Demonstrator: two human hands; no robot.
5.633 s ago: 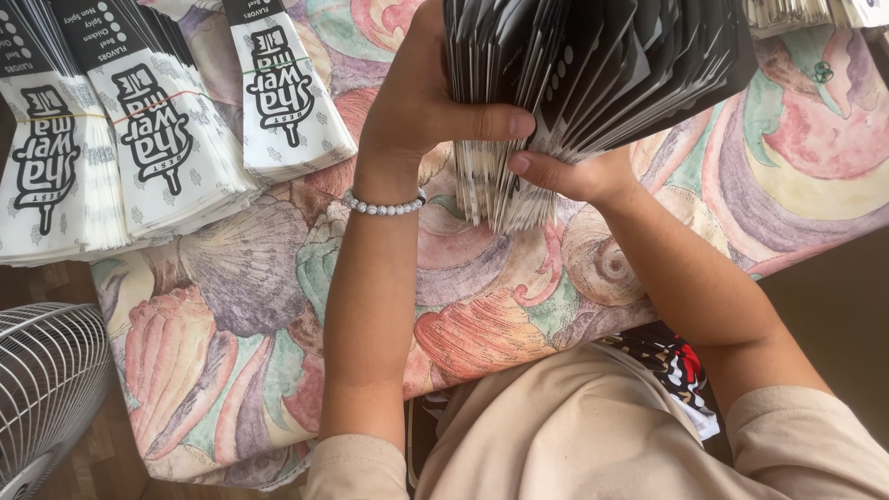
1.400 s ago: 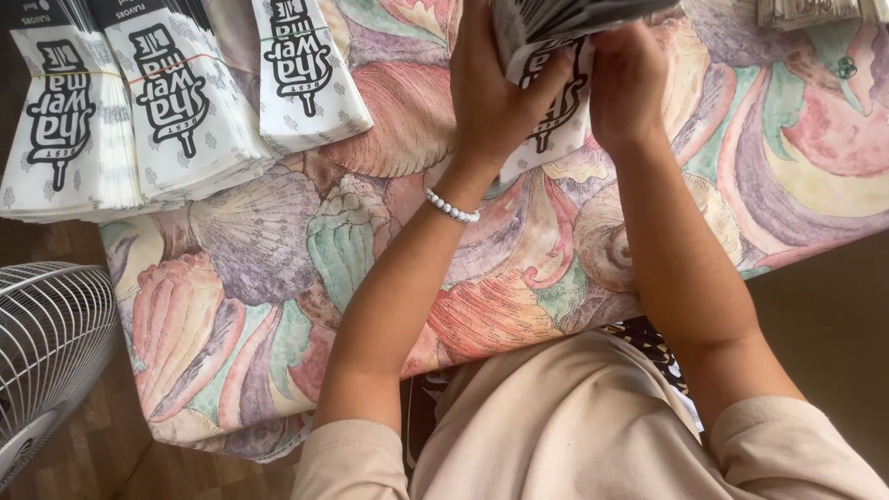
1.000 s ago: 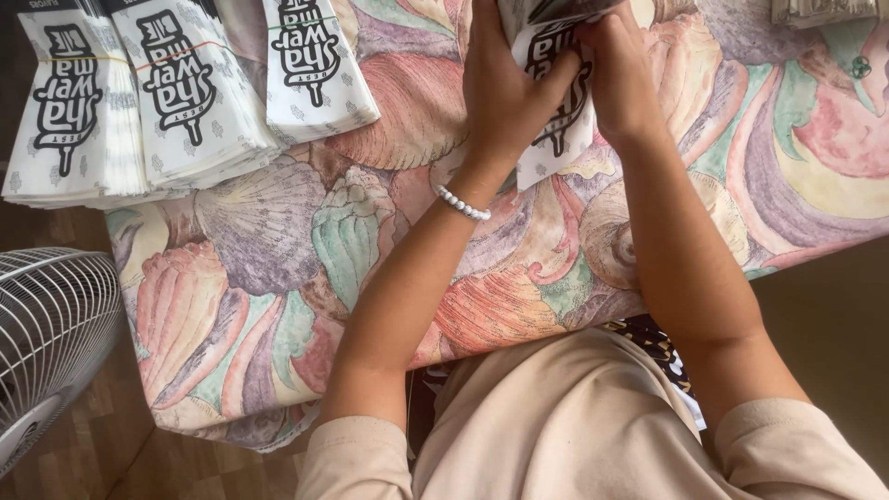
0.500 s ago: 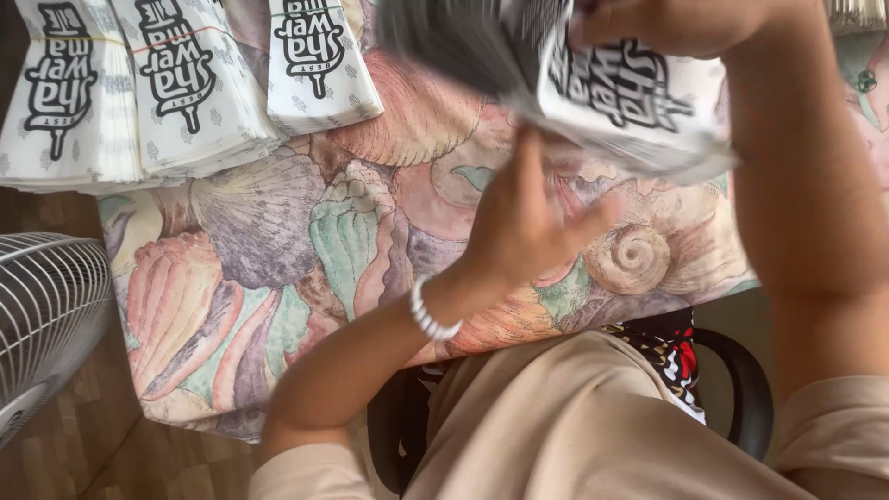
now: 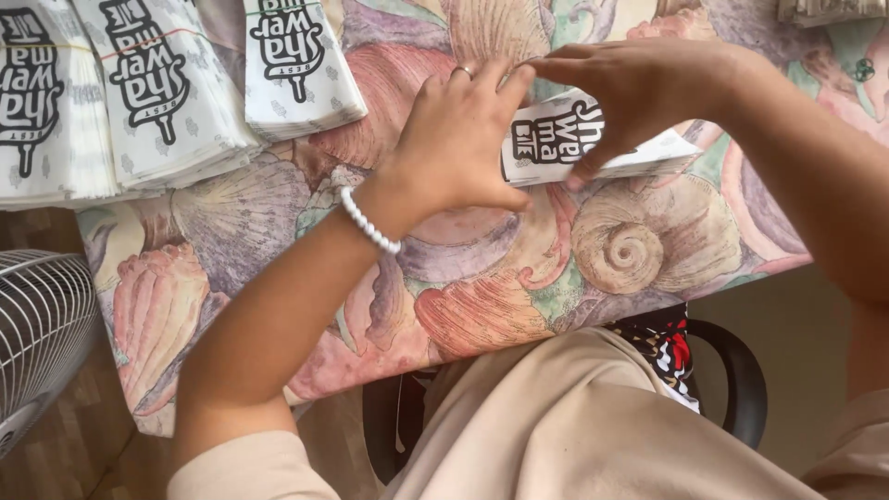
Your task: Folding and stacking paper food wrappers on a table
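A: What's nearest?
B: A fan (image 5: pixel 37 343), then the shell-patterned table (image 5: pixel 482 278).
A: And the hands?
B: The left hand (image 5: pixel 458 139) lies flat beside a paper bag (image 5: pixel 579 139); the right hand (image 5: pixel 639 88) pinches it. Stacks of bags (image 5: pixel 139 93) lie beyond.

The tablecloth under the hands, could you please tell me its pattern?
Seashells in pastel pink, green, purple and tan on the tablecloth; the head view shows it.
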